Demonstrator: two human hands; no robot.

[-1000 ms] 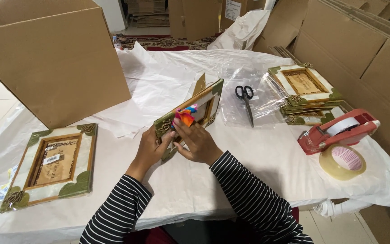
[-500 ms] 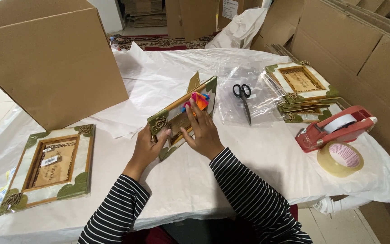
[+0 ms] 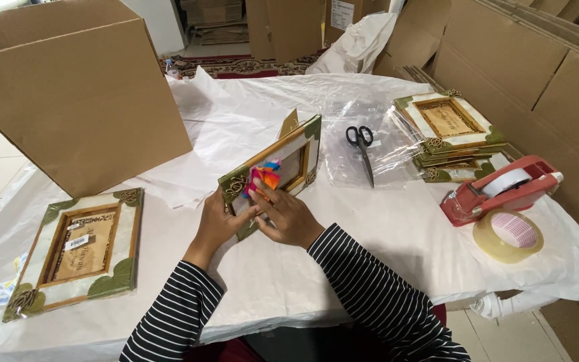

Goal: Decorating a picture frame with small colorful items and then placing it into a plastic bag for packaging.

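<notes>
hands meet at the table's near edge: the left hand [image 3: 219, 224] grips the lower corner of a green-cornered picture frame [image 3: 273, 171], fingers curled shut on it, while the right hand [image 3: 288, 216] presses a bright orange-and-pink cloth [image 3: 264, 178] to its face. since a second ago the frame has tipped more upright, so the wiping looks under way. farther off lie scissors [image 3: 362, 151], a red tape dispenser [image 3: 500, 191] and stacked frames [image 3: 449, 137].
</notes>
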